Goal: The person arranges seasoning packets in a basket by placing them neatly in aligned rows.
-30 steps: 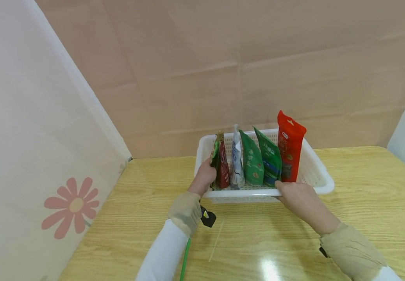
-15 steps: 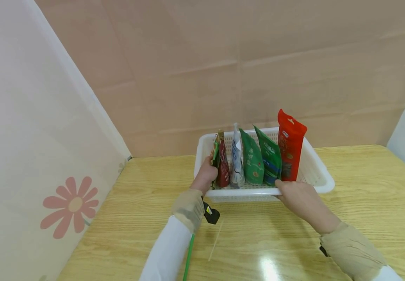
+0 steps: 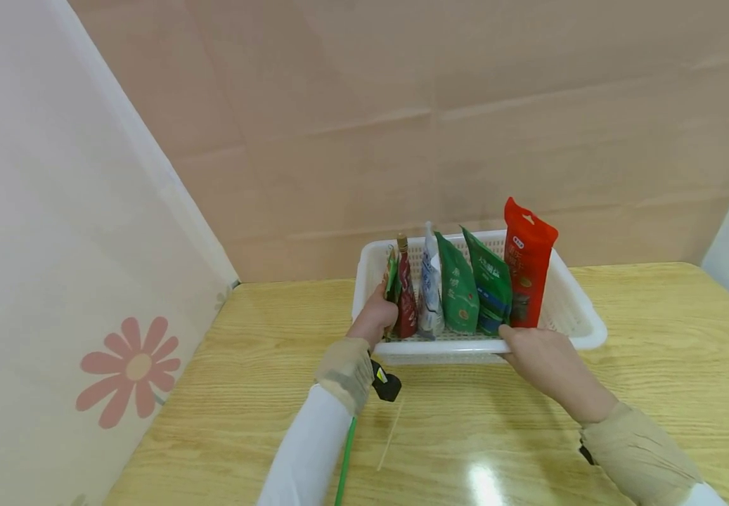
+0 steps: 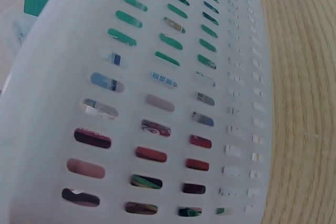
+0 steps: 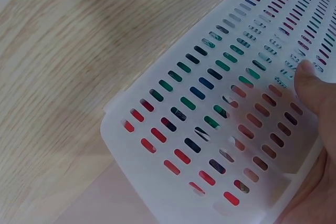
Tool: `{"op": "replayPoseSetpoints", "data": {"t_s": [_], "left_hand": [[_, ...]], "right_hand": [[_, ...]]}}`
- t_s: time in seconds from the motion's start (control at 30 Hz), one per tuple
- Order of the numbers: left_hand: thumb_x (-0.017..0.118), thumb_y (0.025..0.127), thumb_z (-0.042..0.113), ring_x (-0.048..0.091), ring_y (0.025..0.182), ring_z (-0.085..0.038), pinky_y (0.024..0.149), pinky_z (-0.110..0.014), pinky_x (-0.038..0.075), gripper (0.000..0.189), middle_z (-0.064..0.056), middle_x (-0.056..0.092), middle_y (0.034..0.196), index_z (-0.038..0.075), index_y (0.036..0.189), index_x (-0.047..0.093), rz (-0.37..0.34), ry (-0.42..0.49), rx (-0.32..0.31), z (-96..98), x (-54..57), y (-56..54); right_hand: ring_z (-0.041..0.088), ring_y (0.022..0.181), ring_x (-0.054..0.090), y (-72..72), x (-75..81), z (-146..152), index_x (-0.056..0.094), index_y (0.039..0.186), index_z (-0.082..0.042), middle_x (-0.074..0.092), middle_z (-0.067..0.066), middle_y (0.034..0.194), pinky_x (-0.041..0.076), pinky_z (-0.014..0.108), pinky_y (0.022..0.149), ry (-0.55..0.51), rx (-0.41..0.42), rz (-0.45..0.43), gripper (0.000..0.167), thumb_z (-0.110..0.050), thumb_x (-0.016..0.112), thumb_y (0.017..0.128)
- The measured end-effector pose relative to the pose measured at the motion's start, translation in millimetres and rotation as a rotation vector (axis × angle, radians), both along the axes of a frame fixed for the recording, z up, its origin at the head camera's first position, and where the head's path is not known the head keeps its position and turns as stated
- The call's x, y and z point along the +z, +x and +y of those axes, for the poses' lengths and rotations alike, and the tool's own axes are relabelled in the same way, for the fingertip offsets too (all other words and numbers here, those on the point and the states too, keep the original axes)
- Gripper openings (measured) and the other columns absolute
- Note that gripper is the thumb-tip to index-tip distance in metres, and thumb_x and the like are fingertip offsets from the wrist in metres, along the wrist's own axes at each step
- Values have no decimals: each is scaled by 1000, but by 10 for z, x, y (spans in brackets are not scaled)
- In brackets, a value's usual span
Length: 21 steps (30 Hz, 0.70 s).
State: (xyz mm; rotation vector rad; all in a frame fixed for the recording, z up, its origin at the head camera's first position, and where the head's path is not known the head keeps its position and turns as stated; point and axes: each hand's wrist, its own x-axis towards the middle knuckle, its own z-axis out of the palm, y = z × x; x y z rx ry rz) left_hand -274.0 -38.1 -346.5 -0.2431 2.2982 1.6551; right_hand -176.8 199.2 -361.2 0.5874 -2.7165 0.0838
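A white plastic basket with slotted walls stands on the table, holding a row of upright packets. My left hand reaches in at its left end and pinches a narrow green packet; the packet's lower part is hidden behind the hand. Right beside it stands a dark red, bottle-shaped container with a gold cap. My right hand grips the front rim; in the right wrist view its thumb lies against the slotted wall. The left wrist view shows the basket wall, without the hand.
Further right in the basket are a white-and-blue packet, two green packets and a tall red packet. The wooden table meets a brown backdrop behind. A green cable runs below my left wrist.
My left hand has shifted slightly right against the green packet, and its forearm has swung a little rightward. The right hand keeps its hold on the rim, and the basket stays put.
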Motion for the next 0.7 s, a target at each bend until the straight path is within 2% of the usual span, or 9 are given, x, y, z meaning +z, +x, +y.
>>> {"op": "replayPoseSetpoints", "data": {"t_s": [0.07, 0.13, 0.17, 0.27, 0.5, 0.7], "left_hand": [[36, 77, -20, 50, 81, -20, 45, -26, 21, 90, -12, 23, 158, 21, 154, 12, -9, -5, -10, 5, -7, -17], [37, 78, -20, 37, 55, -14, 42, -25, 19, 91, -13, 24, 158, 22, 154, 11, -21, -20, -16, 11, -16, -35], [37, 78, -20, 27, 48, -13, 42, -25, 19, 91, -13, 25, 157, 23, 154, 11, -27, -28, -17, 13, -19, -43], [37, 77, -21, 10, 45, -9, 41, -25, 18, 92, -13, 28, 156, 23, 154, 12, -37, -57, -29, 18, -32, -58], [38, 78, -20, 10, 43, -8, 42, -25, 16, 92, -14, 28, 156, 24, 154, 11, -87, -105, -53, 19, -48, -78], [38, 76, -20, 11, 43, -8, 42, -25, 16, 94, -15, 27, 156, 24, 154, 11, -77, -98, -63, 15, -40, -57]], "right_hand": [[13, 48, 39, 3, 4, 3, 51, 74, -10, 40, -2, 55, 35, 25, 44, -2, -3, -10, 31, -17, 81, 73], [13, 48, 39, 3, 2, 5, 51, 74, -11, 39, -2, 55, 35, 25, 44, -4, -4, -16, 31, -17, 81, 74], [13, 48, 39, 3, -1, 6, 51, 74, -11, 39, -2, 55, 35, 24, 44, -5, -4, -19, 31, -17, 81, 74], [13, 48, 38, 2, -12, 8, 50, 74, -11, 38, -2, 55, 34, 24, 43, -5, -4, -12, 31, -17, 80, 75], [13, 47, 38, 5, -25, 13, 50, 73, -11, 38, -2, 55, 34, 25, 42, -2, -6, -3, 30, -15, 80, 75], [12, 47, 37, 3, -31, 25, 49, 72, -11, 37, -2, 54, 34, 26, 42, -6, 4, 22, 31, -14, 80, 75]]}}
